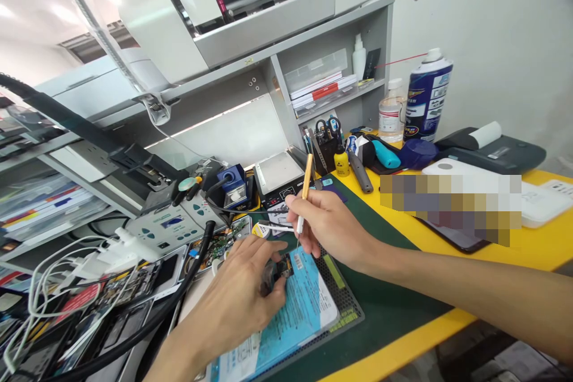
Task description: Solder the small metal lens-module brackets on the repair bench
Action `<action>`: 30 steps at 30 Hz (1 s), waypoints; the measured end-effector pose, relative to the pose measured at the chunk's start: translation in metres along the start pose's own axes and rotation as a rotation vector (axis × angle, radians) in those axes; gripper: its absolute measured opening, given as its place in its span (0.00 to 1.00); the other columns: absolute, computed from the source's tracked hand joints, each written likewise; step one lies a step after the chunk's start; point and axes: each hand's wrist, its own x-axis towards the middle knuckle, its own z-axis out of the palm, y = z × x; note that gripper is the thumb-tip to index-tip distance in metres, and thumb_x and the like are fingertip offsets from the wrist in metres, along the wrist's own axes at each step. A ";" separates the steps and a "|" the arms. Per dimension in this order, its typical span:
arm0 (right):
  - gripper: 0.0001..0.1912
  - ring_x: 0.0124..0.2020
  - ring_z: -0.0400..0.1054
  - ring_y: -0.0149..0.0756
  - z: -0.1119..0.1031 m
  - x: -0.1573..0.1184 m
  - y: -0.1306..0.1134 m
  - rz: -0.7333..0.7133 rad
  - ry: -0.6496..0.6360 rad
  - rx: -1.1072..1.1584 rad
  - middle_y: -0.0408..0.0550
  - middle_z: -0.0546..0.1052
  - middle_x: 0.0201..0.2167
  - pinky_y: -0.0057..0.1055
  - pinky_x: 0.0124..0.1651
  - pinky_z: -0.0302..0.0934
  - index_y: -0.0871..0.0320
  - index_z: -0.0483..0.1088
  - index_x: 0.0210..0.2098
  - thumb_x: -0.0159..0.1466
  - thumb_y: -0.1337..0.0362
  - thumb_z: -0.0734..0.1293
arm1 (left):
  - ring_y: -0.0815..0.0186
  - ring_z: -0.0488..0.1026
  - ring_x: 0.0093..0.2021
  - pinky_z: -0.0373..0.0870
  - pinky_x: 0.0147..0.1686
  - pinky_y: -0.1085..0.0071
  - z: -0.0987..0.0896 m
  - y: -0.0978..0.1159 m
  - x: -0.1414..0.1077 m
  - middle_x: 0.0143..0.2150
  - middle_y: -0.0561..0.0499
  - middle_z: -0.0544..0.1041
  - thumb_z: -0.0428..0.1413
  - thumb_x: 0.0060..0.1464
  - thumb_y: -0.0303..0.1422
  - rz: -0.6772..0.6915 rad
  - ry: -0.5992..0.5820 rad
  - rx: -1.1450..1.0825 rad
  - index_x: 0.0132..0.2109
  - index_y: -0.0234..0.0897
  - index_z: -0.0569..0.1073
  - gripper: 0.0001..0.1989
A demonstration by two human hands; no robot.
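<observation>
My left hand [239,286] is closed around a small dark electronic part [283,267], steadying it over a blue and white printed sheet [308,298]. The fingers cover most of that part. Between thumb and fingers, my right hand [324,221] grips a slim pen-like tool [307,176] with a gold shaft and a pale lower end. Its thin tip points down beside the dark part; whether it touches cannot be made out. Beneath the sheet lies a black perforated mat [351,304].
A grey repair station [172,224] and a thick black hose [199,256] stand left, beside tangled white cables [58,286] and circuit boards [228,242]. Right are a yellow bottle [341,162], a spray can [427,98] and a white device [537,200]. Shelving [273,80] rises behind.
</observation>
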 end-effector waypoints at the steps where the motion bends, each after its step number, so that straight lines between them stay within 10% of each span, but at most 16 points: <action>1: 0.17 0.12 0.62 0.26 0.000 0.000 0.000 0.000 -0.001 -0.001 0.37 0.67 0.15 0.21 0.12 0.55 0.57 0.68 0.26 0.71 0.60 0.65 | 0.54 0.75 0.48 0.74 0.51 0.55 0.000 0.000 0.000 0.45 0.47 0.78 0.56 0.59 0.28 0.001 0.001 -0.003 0.55 0.41 0.75 0.18; 30: 0.18 0.12 0.62 0.26 0.001 0.001 -0.001 0.014 -0.005 -0.004 0.37 0.68 0.15 0.20 0.12 0.54 0.58 0.68 0.26 0.73 0.63 0.63 | 0.55 0.73 0.49 0.73 0.52 0.55 0.000 -0.002 0.000 0.47 0.47 0.76 0.55 0.61 0.30 -0.033 -0.047 -0.045 0.57 0.41 0.72 0.17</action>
